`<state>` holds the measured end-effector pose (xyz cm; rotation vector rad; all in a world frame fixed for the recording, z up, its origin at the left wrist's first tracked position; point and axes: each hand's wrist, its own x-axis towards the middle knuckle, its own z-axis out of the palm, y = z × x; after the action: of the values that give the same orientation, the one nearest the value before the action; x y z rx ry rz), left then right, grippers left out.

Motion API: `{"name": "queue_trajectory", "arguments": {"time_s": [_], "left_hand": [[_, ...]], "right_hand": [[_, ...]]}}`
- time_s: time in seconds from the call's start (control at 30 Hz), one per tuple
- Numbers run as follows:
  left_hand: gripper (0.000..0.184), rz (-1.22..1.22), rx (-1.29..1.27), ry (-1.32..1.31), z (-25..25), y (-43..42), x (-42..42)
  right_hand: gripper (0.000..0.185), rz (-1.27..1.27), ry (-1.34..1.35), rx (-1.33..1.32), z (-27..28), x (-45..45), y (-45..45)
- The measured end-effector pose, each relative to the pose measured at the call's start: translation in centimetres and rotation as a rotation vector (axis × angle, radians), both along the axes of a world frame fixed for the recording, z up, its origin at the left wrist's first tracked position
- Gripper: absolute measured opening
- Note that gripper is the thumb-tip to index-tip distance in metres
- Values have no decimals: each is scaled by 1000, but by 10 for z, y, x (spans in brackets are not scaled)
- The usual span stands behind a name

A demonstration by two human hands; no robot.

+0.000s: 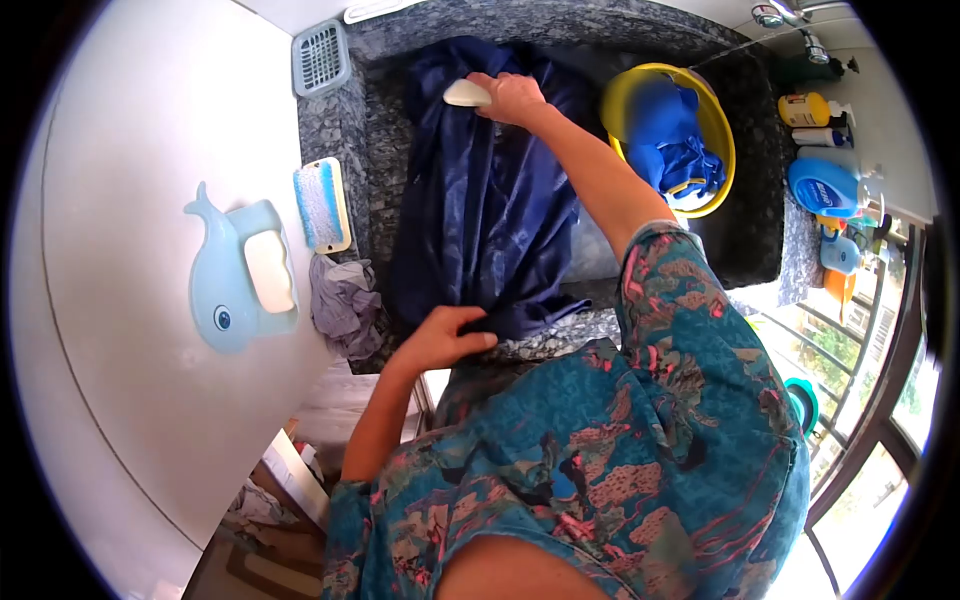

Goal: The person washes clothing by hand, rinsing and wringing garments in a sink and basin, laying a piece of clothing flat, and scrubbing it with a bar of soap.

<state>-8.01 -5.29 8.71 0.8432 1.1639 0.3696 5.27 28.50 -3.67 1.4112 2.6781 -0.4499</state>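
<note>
A dark blue cloth (pixel 480 200) lies spread over the stone sink counter, with pale streaks along its middle. Near the cloth's far end, my right hand (pixel 512 98) is closed around a white bar of soap (pixel 467 94). My left hand (pixel 443 338) rests at the cloth's near edge, thumb and fingers apart, touching the fabric. To the right of the cloth, a yellow basin (pixel 728 150) holds bright blue clothing (pixel 670 145).
A brush (pixel 323 205), a crumpled grey cloth (pixel 343 305) and a grey basket (pixel 321 58) line the left ledge. A whale-shaped holder (pixel 222 275) is on the left wall. A faucet (pixel 815 47) and several bottles (pixel 825 188) stand at right.
</note>
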Motion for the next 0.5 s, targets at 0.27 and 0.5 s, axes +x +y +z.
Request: {"name": "queue_trajectory", "arguments": {"time_s": [0.27, 0.5], "left_hand": [[87, 34, 537, 1255, -49, 72, 34], [46, -30, 546, 954, -92, 102, 61]], "right_hand": [[65, -512, 924, -589, 46, 55, -76], [57, -779, 1030, -624, 72, 117, -121]]}}
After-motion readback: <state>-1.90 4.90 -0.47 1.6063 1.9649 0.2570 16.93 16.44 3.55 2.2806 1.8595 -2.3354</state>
